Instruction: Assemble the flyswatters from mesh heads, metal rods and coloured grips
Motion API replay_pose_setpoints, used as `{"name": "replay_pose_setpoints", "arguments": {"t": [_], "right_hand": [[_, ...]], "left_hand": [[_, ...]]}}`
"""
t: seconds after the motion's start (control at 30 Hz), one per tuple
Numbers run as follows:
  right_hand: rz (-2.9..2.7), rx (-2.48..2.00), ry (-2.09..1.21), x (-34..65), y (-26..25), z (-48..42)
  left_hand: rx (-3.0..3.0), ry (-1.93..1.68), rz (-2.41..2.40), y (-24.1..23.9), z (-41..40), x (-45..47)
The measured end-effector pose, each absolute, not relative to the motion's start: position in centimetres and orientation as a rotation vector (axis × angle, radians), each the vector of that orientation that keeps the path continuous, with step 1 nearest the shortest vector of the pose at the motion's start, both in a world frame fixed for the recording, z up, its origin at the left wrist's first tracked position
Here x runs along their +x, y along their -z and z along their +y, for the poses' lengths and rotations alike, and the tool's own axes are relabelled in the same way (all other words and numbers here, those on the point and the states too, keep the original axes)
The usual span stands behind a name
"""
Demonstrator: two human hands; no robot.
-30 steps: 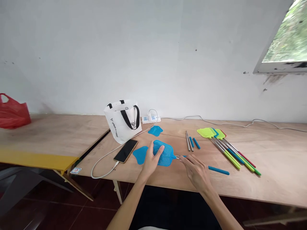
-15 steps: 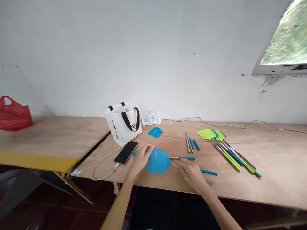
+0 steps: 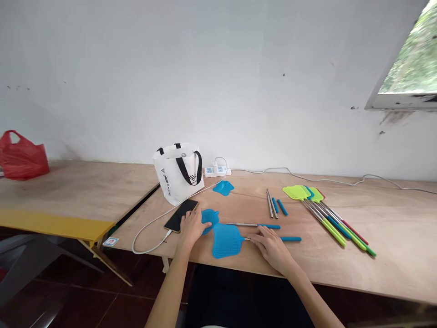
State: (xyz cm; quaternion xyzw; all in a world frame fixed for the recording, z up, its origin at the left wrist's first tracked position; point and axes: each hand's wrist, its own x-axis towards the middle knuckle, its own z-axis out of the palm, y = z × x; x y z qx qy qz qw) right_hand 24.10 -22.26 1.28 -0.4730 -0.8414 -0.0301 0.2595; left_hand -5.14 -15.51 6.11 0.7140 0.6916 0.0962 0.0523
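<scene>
A: Quick, what's different from a second ago?
B: Left hand (image 3: 191,225). Earlier its fingers are on the head of the blue swatter (image 3: 228,240); now it's off that, over at a loose blue head (image 3: 210,220).
A: And the swatter?
B: Lower and nearer the front edge of the table (image 3: 324,266), head toward the left edge, handle toward the right. Blue-handled rod (image 3: 261,226) just behind it now shows full length; a second ago it's mostly hidden.
A: Loose head's spot?
B: Also near the front edge, left of the rod, touching or nearly touching the swatter's back left corner, can't tell which. More of it shows now.
A: Hand poses. Left?
B: Palm down, forearm coming in over the front edge, thumb on the loose head, fingertips by the right side of the phone (image 3: 178,217). Can't tell if it grips.
A: Right?
B: Right hand (image 3: 271,246) is palm down, fingers bent, tips pinched on the swatter's metal shaft just right of its head. Wrist is low, by the front edge.
A: Hands together?
B: Apart, swatter head between them.
A: Anything else?
B: Finished swatters (image 3: 327,221) fan out toward the table's right side, same place as before.
</scene>
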Motion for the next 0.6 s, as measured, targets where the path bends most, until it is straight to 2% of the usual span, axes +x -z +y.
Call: {"name": "replay_pose_setpoints", "arguments": {"t": [0.17,0.37,0.6], "right_hand": [[-2.277,-1.272,0.066,24.5,-1.6,-22.2],[-2.218,-1.307,0.2,22.3,-0.7,-22.2],[-2.122,-1.314,0.117,20.1,-1.0,-21.3]], "left_hand": [[2.075,-0.535,2.041,-6.7,-15.2,-5.5],[1.781,-1.4,1.482,-8.5,-15.5,-5.3],[1.483,-1.632,1.278,-10.3,-16.8,-4.5]]}}
